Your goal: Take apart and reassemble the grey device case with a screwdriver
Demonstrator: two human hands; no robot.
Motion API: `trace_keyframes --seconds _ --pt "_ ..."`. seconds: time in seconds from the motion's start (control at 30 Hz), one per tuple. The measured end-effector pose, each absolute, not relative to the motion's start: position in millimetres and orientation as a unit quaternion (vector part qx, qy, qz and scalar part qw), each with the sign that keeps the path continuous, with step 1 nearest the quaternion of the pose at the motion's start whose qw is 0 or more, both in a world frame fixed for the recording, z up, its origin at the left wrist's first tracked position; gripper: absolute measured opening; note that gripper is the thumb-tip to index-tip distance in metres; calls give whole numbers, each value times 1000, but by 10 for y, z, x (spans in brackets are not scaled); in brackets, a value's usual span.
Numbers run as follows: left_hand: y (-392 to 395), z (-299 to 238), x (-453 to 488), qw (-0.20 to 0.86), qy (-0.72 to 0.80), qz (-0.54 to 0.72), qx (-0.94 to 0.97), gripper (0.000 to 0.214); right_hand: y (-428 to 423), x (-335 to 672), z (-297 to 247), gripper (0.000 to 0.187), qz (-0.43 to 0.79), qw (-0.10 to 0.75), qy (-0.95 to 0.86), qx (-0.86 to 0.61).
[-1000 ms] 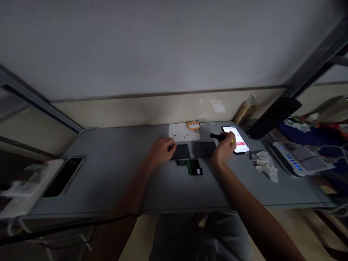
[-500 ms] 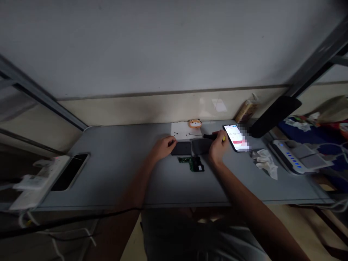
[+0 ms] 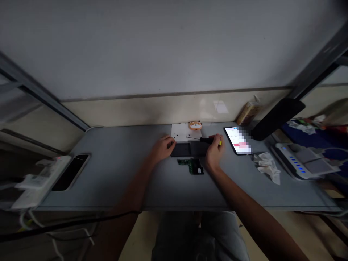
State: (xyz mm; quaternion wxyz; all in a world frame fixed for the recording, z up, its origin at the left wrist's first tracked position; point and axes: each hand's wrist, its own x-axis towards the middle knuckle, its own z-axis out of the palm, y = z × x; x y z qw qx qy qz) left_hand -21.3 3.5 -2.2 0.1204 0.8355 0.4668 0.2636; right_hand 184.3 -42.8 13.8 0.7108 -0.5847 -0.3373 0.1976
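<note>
Two flat black plastic casing pieces lie side by side on the desk: a shallow left casing piece (image 3: pixel 181 149) and a plainer right casing piece (image 3: pixel 198 149). My left hand (image 3: pixel 163 148) is closed with thumb and fingertips at the left piece's upper left corner. In my right hand (image 3: pixel 214 152) is a screwdriver (image 3: pixel 205 140) with a black handle and yellow end, its thin shaft pointing left above the casing. That hand also rests against the right piece, hiding its right end. Just below the casing is a green circuit board (image 3: pixel 190 166) with a black part and white label.
Small dark screws (image 3: pixel 176 135) lie on white paper (image 3: pixel 179 129), beside an orange animal-faced item (image 3: pixel 195 125). A lit phone (image 3: pixel 236 139), crumpled tissue (image 3: pixel 268 165), carton (image 3: pixel 248 112) and black cylinder (image 3: pixel 278 117) are rightward. Leftward are a dark phone (image 3: pixel 71 172) and power strip (image 3: pixel 51 174).
The right casing piece has come flush against the left one. My right hand has shifted slightly left with the screwdriver, whose shaft now sits a little lower and farther left.
</note>
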Motion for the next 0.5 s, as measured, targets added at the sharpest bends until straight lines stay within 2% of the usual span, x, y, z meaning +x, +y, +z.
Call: trace_keyframes --seconds 0.13,0.2,0.3,0.5 --pt "-125 -7 -11 77 387 288 872 23 -385 1877 120 47 195 714 -330 -586" --pt "-246 -13 132 82 332 251 905 23 -351 1914 109 48 192 716 -323 -588" --pt "-366 -40 275 66 327 224 916 31 -306 1972 89 51 192 717 -317 -590" --pt "-301 -90 235 69 315 233 918 32 -266 2015 45 49 200 718 -306 -592"
